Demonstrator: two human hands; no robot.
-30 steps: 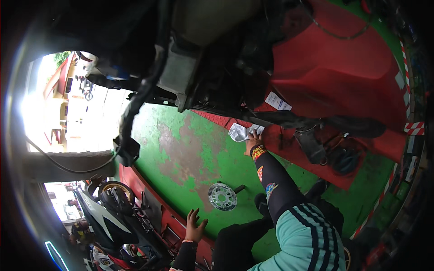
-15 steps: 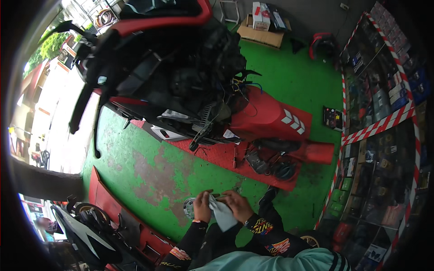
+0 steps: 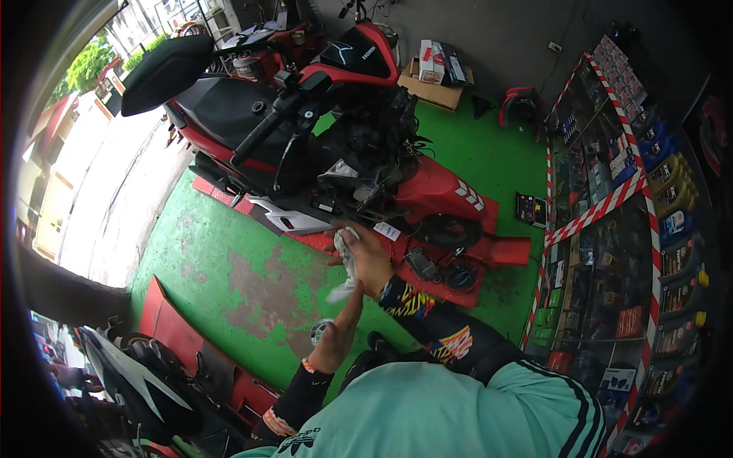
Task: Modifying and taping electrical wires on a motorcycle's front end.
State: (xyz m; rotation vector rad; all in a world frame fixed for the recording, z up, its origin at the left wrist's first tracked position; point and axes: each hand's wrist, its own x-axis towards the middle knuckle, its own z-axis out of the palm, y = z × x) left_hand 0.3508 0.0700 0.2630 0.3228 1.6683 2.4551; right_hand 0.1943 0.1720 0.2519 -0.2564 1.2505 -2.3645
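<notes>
My right hand is raised in front of the motor scooter, gripping a crumpled white cloth between thumb and fingers. The cloth's lower end hangs down beside the fingers of my left hand. Those fingers are stretched out and pressed side by side, pointing up toward my right wrist; whether they touch the cloth I cannot tell. Beyond my hands stands the red and black scooter, its front cover off and dark inner parts and wires exposed. A white tag hangs near its front.
The scooter stands on a red platform with loose dark parts on it. A round can-like thing is on the green floor below my hands. Glass display cases line the right; another motorcycle stands lower left by a red ramp.
Both hands have drawn apart from the cloth they held together; my right hand has lifted it up toward the scooter. My left fingers have straightened. The view has shifted, showing more of the scooter.
</notes>
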